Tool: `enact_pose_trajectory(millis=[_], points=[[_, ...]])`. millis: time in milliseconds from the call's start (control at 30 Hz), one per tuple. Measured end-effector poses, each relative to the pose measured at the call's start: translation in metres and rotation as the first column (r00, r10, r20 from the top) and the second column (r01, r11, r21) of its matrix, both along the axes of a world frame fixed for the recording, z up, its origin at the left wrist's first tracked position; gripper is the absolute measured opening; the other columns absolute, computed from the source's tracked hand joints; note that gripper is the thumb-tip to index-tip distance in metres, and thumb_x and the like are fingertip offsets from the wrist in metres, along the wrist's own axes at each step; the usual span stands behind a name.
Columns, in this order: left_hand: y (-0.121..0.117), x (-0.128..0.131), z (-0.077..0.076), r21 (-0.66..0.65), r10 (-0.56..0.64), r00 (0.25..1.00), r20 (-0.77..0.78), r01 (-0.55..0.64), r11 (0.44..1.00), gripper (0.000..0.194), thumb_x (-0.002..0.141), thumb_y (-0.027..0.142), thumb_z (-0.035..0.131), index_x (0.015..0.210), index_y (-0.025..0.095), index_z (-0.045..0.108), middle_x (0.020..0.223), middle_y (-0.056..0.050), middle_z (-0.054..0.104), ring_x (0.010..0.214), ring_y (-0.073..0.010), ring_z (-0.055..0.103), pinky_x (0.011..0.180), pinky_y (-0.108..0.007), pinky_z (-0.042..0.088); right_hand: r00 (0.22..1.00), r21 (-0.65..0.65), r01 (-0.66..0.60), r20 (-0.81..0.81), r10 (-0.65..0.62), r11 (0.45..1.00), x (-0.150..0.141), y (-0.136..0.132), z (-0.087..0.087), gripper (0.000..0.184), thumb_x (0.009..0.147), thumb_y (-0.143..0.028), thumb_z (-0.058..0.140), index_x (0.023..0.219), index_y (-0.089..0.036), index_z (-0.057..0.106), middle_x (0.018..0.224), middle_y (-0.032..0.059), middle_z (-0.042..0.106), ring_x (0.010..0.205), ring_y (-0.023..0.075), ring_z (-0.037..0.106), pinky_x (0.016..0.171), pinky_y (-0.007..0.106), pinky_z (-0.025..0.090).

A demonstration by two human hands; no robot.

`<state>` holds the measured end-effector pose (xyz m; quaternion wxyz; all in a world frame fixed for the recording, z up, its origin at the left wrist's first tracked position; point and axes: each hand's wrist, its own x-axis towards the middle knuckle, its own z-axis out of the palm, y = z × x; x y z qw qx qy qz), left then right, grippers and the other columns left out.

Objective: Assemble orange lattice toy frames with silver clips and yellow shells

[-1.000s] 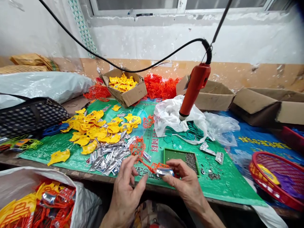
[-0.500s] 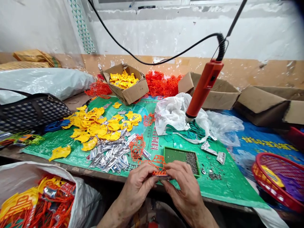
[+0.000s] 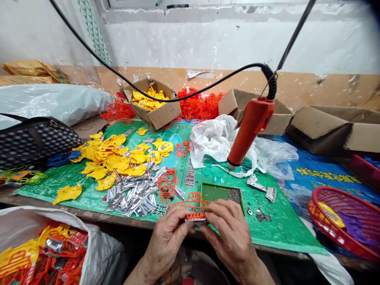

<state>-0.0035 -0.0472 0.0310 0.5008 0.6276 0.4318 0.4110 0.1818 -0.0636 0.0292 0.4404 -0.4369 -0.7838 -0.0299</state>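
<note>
**Orange lattice frame, pinched between both hands at lower centre**

The orange plastic lattice frame point(image 3: 191, 202) is sitting at lower centre of the picture, a silvery strip point(image 3: 196, 220) showing along its near edge. The left hand point(image 3: 169, 231) is pinching the near left end between thumb and fingers; the right hand point(image 3: 230, 227) is gripping the right end, its fingers curling over and partly hiding it.

Handling, judged by eye: probably light, springy and thin-barred, so hard squeezing could be bending the bars. The strip is looking smooth and possibly slippery; the denser near edge is offering the best hold, pinching frame and strip together.

Just beyond the right hand, a green tray point(image 3: 214, 191) is holding small metal pieces. Silvery strips point(image 3: 135, 196) are lying loose left of centre, and an orange electric screwdriver point(image 3: 251, 128) is hanging at centre right.
</note>
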Motion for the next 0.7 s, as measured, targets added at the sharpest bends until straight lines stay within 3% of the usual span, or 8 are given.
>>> enact_pose_trajectory(millis=[133,267,467,533,633,700], points=[[-0.001,0.002,-0.001,-0.044,0.021,0.999,0.028,-0.02,0.999,0.017,0.088,0.026,0.063,0.095,0.025,0.078,0.102,-0.009,0.072,0.093,-0.026,0.065,0.075,-0.029,0.053,1.0,0.026,-0.025,-0.005,0.025,0.999,0.0,0.0,0.0,0.022,0.086,-0.01,0.063,0.103,-0.021,0.06,0.097,0.0061,0.074,0.095,0.024,0.063,0.085,0.045,0.045],[0.001,0.001,-0.005,0.12,0.065,0.998,-0.011,-0.063,0.991,0.016,0.085,0.021,0.067,0.096,0.026,0.078,0.095,-0.007,0.074,0.091,-0.0241,0.066,0.085,-0.03,0.049,0.996,0.056,-0.068,-0.058,0.071,0.996,0.001,0.001,-0.005,0.022,0.084,-0.007,0.063,0.101,-0.02,0.059,0.094,0.0061,0.074,0.093,0.0224,0.063,0.085,0.044,0.046],[0.002,-0.002,-0.012,0.25,-0.027,0.997,-0.066,0.043,0.967,0.022,0.083,0.013,0.067,0.098,0.025,0.078,0.091,-0.008,0.075,0.087,-0.0229,0.068,0.081,-0.03,0.051,0.982,0.063,-0.113,-0.147,0.121,0.992,0.003,0.001,-0.012,0.016,0.087,-0.008,0.058,0.096,-0.021,0.059,0.088,0.0052,0.07,0.081,0.0184,0.063,0.073,0.036,0.051],[0.002,-0.003,-0.015,0.368,-0.046,0.997,-0.062,0.066,0.928,0.024,0.084,0.01,0.066,0.101,0.024,0.076,0.09,-0.007,0.074,0.085,-0.0207,0.068,0.078,-0.028,0.053,0.978,0.088,-0.116,-0.165,0.129,0.989,0.002,0.001,-0.012,0.015,0.088,-0.008,0.058,0.097,-0.02,0.06,0.087,0.006,0.069,0.081,0.018,0.062,0.072,0.035,0.053],[0.005,-0.003,-0.017,0.556,-0.084,0.993,-0.085,0.118,0.823,0.027,0.086,0.007,0.062,0.107,0.022,0.069,0.091,-0.005,0.071,0.084,-0.0166,0.068,0.076,-0.024,0.054,0.972,0.149,-0.115,-0.189,0.142,0.982,0.001,-0.001,-0.013,0.013,0.087,-0.006,0.058,0.096,-0.016,0.062,0.088,0.0081,0.068,0.083,0.0174,0.062,0.075,0.035,0.055],[0.007,-0.003,-0.018,0.611,-0.079,0.99,-0.121,0.137,0.78,0.026,0.087,0.006,0.06,0.109,0.02,0.065,0.091,-0.004,0.07,0.085,-0.0145,0.067,0.078,-0.022,0.055,0.967,0.16,-0.122,-0.202,0.153,0.98,0.001,-0.003,-0.015,0.013,0.087,-0.004,0.058,0.095,-0.014,0.062,0.09,0.0092,0.067,0.085,0.017,0.061,0.078,0.034,0.055]])
